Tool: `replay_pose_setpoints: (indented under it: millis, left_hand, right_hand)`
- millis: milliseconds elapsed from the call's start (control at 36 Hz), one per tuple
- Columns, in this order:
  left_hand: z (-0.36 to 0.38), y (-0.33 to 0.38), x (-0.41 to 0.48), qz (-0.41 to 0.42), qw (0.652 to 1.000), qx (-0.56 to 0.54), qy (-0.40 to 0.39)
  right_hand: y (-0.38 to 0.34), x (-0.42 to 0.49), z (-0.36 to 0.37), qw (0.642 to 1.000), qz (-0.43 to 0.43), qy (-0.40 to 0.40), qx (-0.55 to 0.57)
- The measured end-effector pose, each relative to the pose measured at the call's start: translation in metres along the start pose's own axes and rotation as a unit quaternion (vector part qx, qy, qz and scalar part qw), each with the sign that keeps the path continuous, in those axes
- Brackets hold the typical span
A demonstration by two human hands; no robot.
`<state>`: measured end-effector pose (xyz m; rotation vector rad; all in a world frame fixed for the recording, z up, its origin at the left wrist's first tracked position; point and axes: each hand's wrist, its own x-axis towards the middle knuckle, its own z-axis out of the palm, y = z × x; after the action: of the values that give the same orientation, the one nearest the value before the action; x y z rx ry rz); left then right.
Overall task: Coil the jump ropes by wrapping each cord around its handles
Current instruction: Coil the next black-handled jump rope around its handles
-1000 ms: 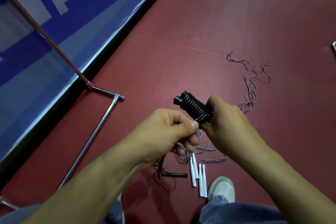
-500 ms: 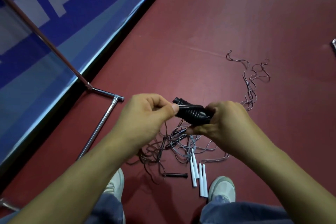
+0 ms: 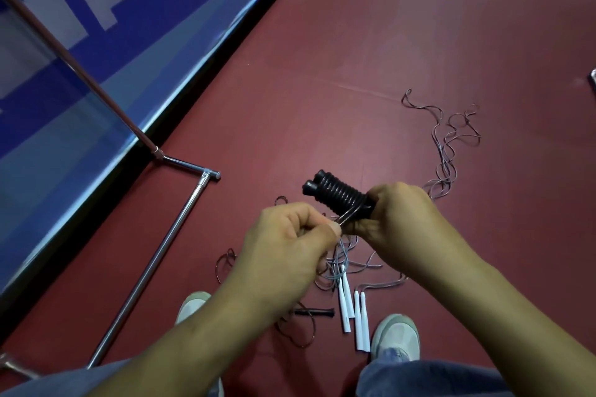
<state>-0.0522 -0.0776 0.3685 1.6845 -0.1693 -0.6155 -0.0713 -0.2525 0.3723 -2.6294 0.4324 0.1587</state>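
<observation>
So the right hand (image 3: 400, 219) is clenched round the near end of a pair of black plastic jump-rope handles (image 3: 311, 187). It holds them up in the air above the dark red floor (image 3: 354, 42), far ends poking up and to the left. A glossy black cord (image 3: 342, 198) is wound in tight, neat turns round both handles together, most of the way along. The left hand (image 3: 290, 235) sits just beside it, thumb and forefinger pinching a short bit of that cord where it comes off the coil, right next to the right hand's fingers.

Down on the floor by the two pale sneakers (image 3: 396, 335) there are four slim white handles (image 3: 358, 319) lying close together, and a lone black handle (image 3: 314, 312) just left of them. Loose thin grey-pink cords (image 3: 446, 151) run from around the white handles out to a tangle well off to the right. Some dark thin cord loops (image 3: 225, 263) lie beside the left forearm. A chrome tube frame (image 3: 180, 235) stands along the floor's left edge, right by a blue and white banner (image 3: 80, 42).
</observation>
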Motion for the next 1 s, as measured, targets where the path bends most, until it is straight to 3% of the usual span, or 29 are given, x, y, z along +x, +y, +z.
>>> replay_pose_setpoints:
  millis: [222, 333, 472, 667, 806, 917, 1000]
  left_hand:
    - [-0.005, 0.005, -0.001, -0.120, 0.972, -0.171, -0.105]
    - [-0.005, 0.005, 0.001, -0.132, 0.960, -0.200, -0.147]
    - [-0.007, 0.006, 0.005, -0.145, 0.949, -0.225, -0.168]
    - [-0.011, 0.007, 0.009, -0.115, 0.935, -0.279, -0.187]
    - [-0.012, 0.007, 0.010, -0.102, 0.943, -0.270, -0.168]
    - [-0.009, 0.010, 0.008, -0.085, 0.952, -0.258, -0.143]
    - [-0.007, 0.011, 0.010, -0.065, 0.966, -0.226, -0.109]
  right_hand:
    - [-0.010, -0.003, -0.004, 0.991, 0.019, 0.010, 0.129]
    - [-0.010, -0.004, -0.009, 0.972, 0.062, -0.015, 0.228]
    - [-0.012, -0.010, -0.010, 0.893, 0.127, -0.111, 0.418]
    - [-0.023, -0.019, -0.023, 0.776, 0.072, -0.247, 0.576]
    - [-0.028, -0.023, -0.026, 0.734, 0.071, -0.265, 0.621]
    - [-0.035, -0.017, -0.019, 0.744, 0.139, -0.212, 0.619]
    - [-0.039, -0.017, -0.016, 0.725, 0.163, -0.194, 0.641]
